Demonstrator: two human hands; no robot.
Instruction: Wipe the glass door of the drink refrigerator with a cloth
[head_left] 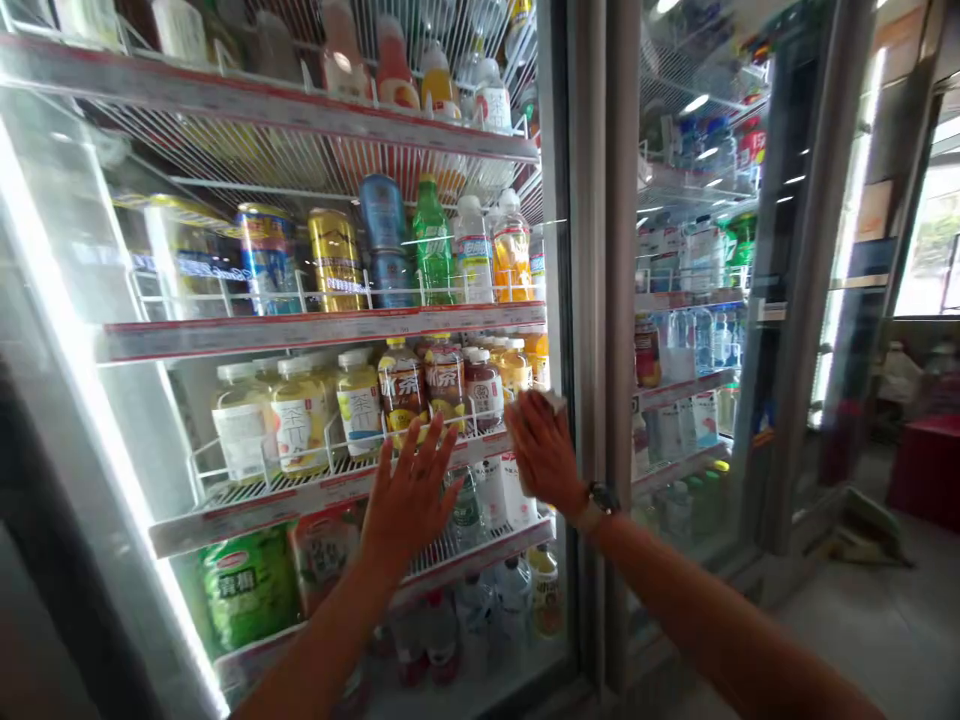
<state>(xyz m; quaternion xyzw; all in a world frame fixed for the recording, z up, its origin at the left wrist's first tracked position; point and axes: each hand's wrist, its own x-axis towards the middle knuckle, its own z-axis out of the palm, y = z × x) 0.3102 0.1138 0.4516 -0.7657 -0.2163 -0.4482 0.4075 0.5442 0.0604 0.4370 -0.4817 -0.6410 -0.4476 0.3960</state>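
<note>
My left hand (414, 495) is raised in front of the glass door of a drinks fridge, its fingers spread and nothing in it. Whether its fingertips touch the glass I cannot tell. My right hand (541, 445), with a watch (603, 498) on the wrist, presses a pale cloth (553, 400) on the glass near the door's right edge. Most of the cloth is hidden under the palm. Behind the glass, close to my hands, stand iced tea bottles (402, 385) and a dark-red drink bottle (484, 388) on a wire shelf.
Higher shelves hold cans (336, 258), a green bottle (433, 240) and other drinks. A green package (247, 590) lies low on the left. A grey door frame (621, 300) divides this door from another stocked fridge section. Farther right are a red box (926, 465) and pale floor (817, 620).
</note>
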